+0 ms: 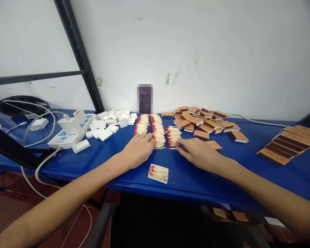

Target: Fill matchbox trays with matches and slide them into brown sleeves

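Red-tipped matches lie in rows on the blue table: a left row (142,123), a middle row (158,131) and a shorter right row (172,135). My left hand (141,147) rests at the near ends of the left and middle rows, its fingers curled together; what they hold, if anything, is hidden. At the near end of the right row, my right hand (196,152) has thumb and forefinger pinched at the match ends. Between my forearms sits an open white matchbox tray (158,173) with matches inside.
White empty trays (105,124) are heaped at the left, beside a power strip (71,132) with plugs and cables. Brown matchbox sleeves (205,121) pile up at the right. More sleeves (289,143) lie in rows at the far right. A black rack post (80,51) rises at left.
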### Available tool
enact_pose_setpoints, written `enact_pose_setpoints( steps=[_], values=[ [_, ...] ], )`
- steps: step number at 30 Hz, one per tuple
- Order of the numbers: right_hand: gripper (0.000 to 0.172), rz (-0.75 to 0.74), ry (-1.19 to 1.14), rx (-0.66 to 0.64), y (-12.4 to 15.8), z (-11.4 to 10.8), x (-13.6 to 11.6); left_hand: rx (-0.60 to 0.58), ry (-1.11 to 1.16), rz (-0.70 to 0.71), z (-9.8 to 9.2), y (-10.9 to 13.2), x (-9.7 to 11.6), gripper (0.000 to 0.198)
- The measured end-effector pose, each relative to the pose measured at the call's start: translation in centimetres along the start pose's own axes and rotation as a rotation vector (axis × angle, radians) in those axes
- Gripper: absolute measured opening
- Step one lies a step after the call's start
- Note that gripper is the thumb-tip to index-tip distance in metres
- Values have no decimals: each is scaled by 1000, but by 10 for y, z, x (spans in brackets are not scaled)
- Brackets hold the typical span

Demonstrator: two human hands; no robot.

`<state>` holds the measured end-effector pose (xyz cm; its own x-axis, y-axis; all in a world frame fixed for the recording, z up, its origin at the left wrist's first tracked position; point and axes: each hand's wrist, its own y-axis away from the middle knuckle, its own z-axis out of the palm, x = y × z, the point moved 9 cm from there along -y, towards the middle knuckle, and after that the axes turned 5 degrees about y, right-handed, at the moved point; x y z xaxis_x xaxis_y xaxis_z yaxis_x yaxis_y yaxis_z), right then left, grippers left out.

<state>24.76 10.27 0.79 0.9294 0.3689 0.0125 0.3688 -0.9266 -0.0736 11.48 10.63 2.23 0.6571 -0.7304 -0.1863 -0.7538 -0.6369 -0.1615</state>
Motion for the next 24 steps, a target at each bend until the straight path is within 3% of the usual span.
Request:
enact_pose_setpoints(
  steps=[5,9,13,19,24],
  values=[
    [21,-14,13,12,1,0,-1,-7,146,1,-22,16,1,26],
    [18,-23,-18,26,1,-1,-2,-21,381,103,-42,38,17,22],
    [19,-9,-30,-11,0,2,-1,-83,453,94,-37,48,21,22],
    [21,-15,-5,-20,1,3,-2,-44,569,27,-34,47,6,28],
    [19,-32,-20,-28,0,5,-2,-134,636,32,-24,54,8,31]
  ],
)
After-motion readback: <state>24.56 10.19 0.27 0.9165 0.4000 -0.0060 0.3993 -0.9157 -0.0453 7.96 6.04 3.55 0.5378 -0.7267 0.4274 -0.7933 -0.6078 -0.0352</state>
